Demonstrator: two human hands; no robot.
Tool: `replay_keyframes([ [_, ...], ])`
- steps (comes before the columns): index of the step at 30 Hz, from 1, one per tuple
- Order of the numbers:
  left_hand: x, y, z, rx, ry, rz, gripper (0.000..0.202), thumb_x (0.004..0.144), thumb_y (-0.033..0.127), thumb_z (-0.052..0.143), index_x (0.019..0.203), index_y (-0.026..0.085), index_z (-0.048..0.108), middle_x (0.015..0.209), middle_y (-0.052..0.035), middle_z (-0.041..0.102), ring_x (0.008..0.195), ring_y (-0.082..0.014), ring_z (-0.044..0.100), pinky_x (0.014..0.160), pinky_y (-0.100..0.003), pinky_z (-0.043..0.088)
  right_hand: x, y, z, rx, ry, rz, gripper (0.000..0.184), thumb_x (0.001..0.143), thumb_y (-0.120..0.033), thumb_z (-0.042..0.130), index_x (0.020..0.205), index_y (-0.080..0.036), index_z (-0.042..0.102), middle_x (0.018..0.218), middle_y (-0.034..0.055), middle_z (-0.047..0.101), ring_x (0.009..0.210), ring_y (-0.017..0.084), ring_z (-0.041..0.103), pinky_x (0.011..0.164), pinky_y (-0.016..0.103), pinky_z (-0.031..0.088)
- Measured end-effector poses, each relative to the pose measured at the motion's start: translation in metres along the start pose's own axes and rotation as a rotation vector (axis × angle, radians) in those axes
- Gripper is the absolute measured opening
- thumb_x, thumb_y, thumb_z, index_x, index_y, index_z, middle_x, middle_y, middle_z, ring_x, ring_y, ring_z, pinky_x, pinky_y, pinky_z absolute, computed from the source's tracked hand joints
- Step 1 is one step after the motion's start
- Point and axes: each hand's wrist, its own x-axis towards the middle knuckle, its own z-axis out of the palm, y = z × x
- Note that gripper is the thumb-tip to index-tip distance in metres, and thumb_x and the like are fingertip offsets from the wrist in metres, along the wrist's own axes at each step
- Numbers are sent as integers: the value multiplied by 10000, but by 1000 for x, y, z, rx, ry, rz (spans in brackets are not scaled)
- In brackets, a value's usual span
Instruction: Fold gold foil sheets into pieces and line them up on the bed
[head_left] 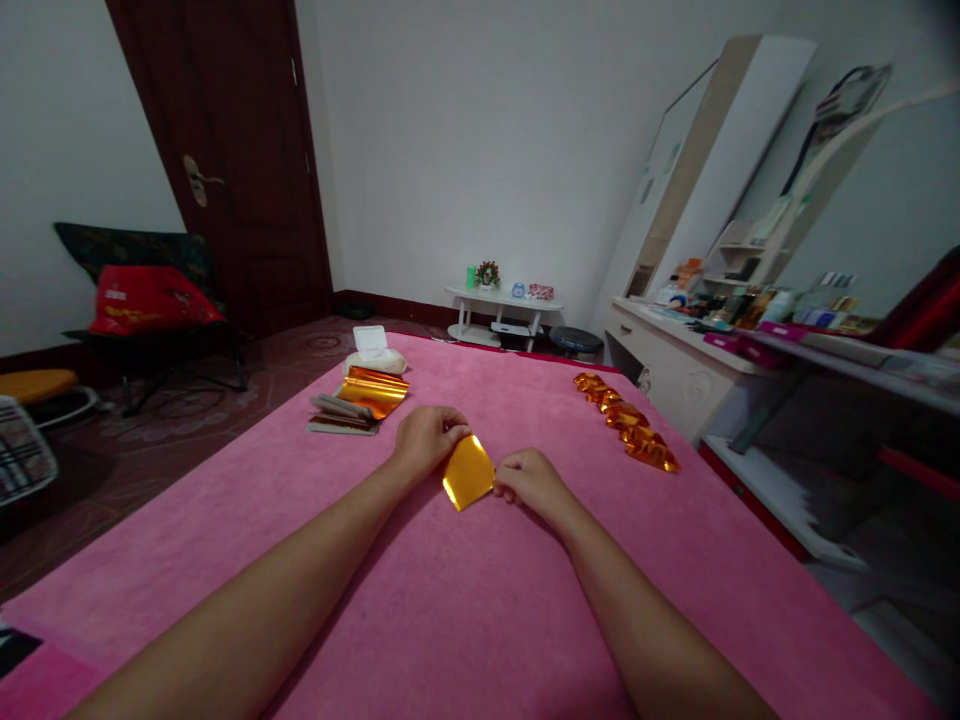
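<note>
Two bare hands meet over the middle of a pink, soft-looking cloth [450,630] spread over a broad surface, with one shiny gold foil piece with a pointed lower end [469,474] between them. The left hand [429,440] grasps the foil piece along its upper left edge, its fingers bent and its thumb lying against the foil. The right hand [531,477] is curled, with thumb and fingertips pinching the right-hand corner. One tip of the foil piece points toward the person; whether its underside touches the cloth cannot be told.

Beyond the left hand, on the left part of the cloth, lies a loose stack of flat grey-brown sheets [341,415], and right against it a curved, glossy orange-gold foil sheet [379,392]. Just behind them sits a pale, low packet with a raised white lid [371,345].

On the right part of the cloth, well apart from the right hand, a row of crumpled-looking orange-gold foil shapes [628,425] runs slantwise, the pieces close together or overlapping.

Past the cloth's far edge stand a small white table [504,297] by the wall and a round, dark-topped stool [576,340].
</note>
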Motion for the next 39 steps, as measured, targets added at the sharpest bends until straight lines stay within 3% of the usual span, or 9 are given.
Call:
replay_keyframes([
  [4,1,0,0,48,-22,15,89,663,325,689,668,245,728,646,-27,685,566,-157,537,522,-247,260,2,-1,-1,36,0,53,183,598,-180,536,431,-160,607,341,-23,509,302,78,410,331,180,262],
  [10,2,-14,9,-114,-38,-55,113,680,296,659,671,189,696,637,-35,669,559,-154,560,516,-230,338,9,8,-14,82,229,-6,211,660,-258,576,475,-157,573,394,-33,525,333,62,400,352,172,263],
  [17,-1,1,12,-233,176,-36,150,739,297,604,674,164,627,639,-15,625,590,-147,571,552,-227,406,1,-6,-8,272,200,28,399,724,-530,606,632,-142,624,479,-5,578,382,74,482,363,164,280],
  [23,-4,18,10,-459,361,-54,217,760,377,615,755,161,594,694,4,588,614,-114,551,566,-203,415,-6,-20,18,508,223,27,347,639,-464,713,593,-140,600,464,-14,562,362,61,429,355,179,288],
  [26,-8,22,13,-755,227,-139,330,768,489,594,836,170,548,681,20,561,549,-90,527,521,-194,411,-7,-21,17,544,351,-26,313,657,-437,701,600,-149,594,470,-28,548,372,59,418,356,179,263],
  [30,-18,27,21,-887,-180,-182,435,730,573,609,832,158,528,579,45,510,423,-64,460,420,-178,354,-7,-19,7,601,414,-59,287,669,-407,693,599,-156,573,499,-35,541,398,58,413,361,178,231],
  [35,-21,29,23,-867,-76,-246,608,727,531,647,1161,182,402,615,60,553,391,-63,460,403,-174,356,-7,-20,5,620,473,-135,268,674,-384,697,605,-159,569,524,-34,545,424,64,419,381,189,248],
  [37,-22,28,22,-844,-147,-269,571,736,545,630,1122,165,451,671,20,594,415,-68,492,397,-171,333,-7,-20,5,621,486,-163,268,680,-384,697,608,-160,569,535,-34,550,437,66,430,393,190,261],
  [39,-23,28,22,-825,-261,-259,469,754,567,593,911,126,556,613,6,571,423,-64,480,400,-168,297,-8,-20,5,617,475,-167,273,691,-389,692,610,-161,565,540,-36,550,442,66,433,397,189,258],
])
